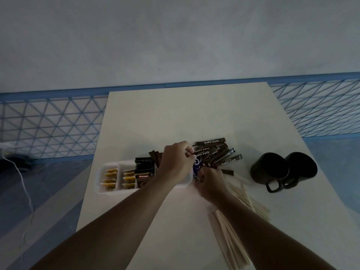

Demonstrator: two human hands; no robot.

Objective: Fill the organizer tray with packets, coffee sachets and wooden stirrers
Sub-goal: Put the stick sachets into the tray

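Brown sachet [202, 148] pinched by curled left hand [176, 160] fingers [187, 147]; right hand [209, 180] grip unclear.

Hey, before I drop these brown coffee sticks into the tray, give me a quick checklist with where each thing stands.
1. Left hand grip on a brown sachet: ok, fingers pinch it.
2. Right hand hold: cannot tell, contents hidden.
3. Free room at the organizer tray right end: cannot tell, the left hand covers it.
4. Wooden stirrers in the tray: not ok, lying on the table.
5. Mugs out of the way: ok, standing right of the sachets.
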